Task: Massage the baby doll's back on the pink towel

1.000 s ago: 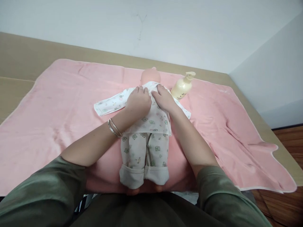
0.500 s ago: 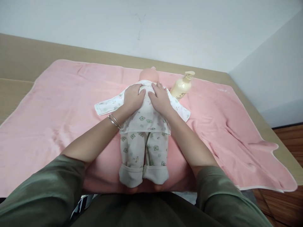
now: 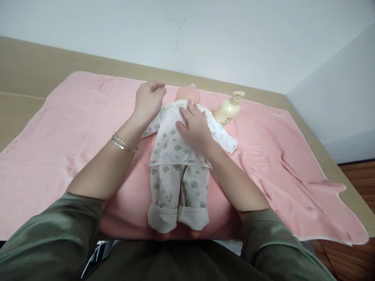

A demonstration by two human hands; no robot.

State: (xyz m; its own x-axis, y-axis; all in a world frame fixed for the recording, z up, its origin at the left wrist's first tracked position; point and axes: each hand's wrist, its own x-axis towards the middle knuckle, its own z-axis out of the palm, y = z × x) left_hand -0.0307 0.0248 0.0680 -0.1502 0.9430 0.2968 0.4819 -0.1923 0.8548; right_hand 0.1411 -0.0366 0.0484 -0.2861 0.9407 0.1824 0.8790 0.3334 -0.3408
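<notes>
A baby doll [image 3: 188,94] lies stretched out with its head away from me; its face does not show. It wears a white printed top [image 3: 172,144] and matching trousers [image 3: 195,185] with turned-up cuffs. My right hand [image 3: 195,123] rests flat on the upper part of the top, fingers spread. My left hand [image 3: 148,101] is lifted off the doll, left of its head and above its sleeve, with fingers loosely bent, thumb apart and nothing visible in it. Beside the doll's right-hand sleeve stands a cream pump bottle [image 3: 227,109].
A pink blanket [image 3: 96,117] with wrinkles on its right side covers most of the wooden table [image 3: 41,66]. Behind the table rises a white wall [image 3: 117,31]. Brown wood panelling [image 3: 359,183] shows at the lower right.
My left hand has come off the doll's top and moved up and left. My right hand stays on the top, having shifted slightly with its fingers more spread.
</notes>
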